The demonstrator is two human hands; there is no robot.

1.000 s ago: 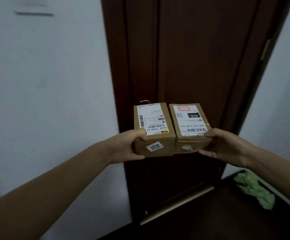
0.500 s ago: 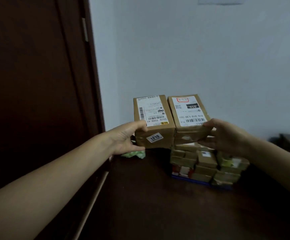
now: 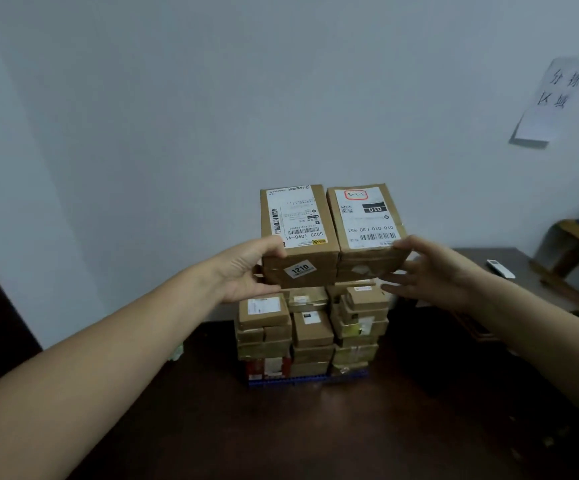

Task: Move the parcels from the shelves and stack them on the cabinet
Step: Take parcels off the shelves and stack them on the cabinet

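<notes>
cabinet top (image 3: 315,438), dark wood, fills the foreground. left hand (image 3: 246,275) grips the left parcel (image 3: 302,251), thumb on top, fingers beneath. right hand (image 3: 433,271) pinches the right parcel (image 3: 367,237) at its outer near corner, thumb on top, fingers spread below. the two cartons are pressed side to side and carried as one block, in the air just above the stack (image 3: 312,334), which sits on a blue base (image 3: 309,380) near the wall.

judgement: step in hand is setting the pair down on top. the stack's top layer looks uneven, three columns of mixed small cartons, so i would hold the inward squeeze until both bottoms rest flat, centre the pair over the columns, lower level, and free the under-fingers last. risk: the right hold is at a corner only; that carton could tip.

writing, near to far: sticker "1210" on the left parcel's near face; its top label reads "502d t098-41", upside down to me. right parcel's label: "010-010-l30-551", a black block "010", a red-outlined handwritten box i cannot read. labels in the stack are too small. paper notice (image 3: 551,102) on the far wall, handwritten, looks like 分拣区域.
</notes>
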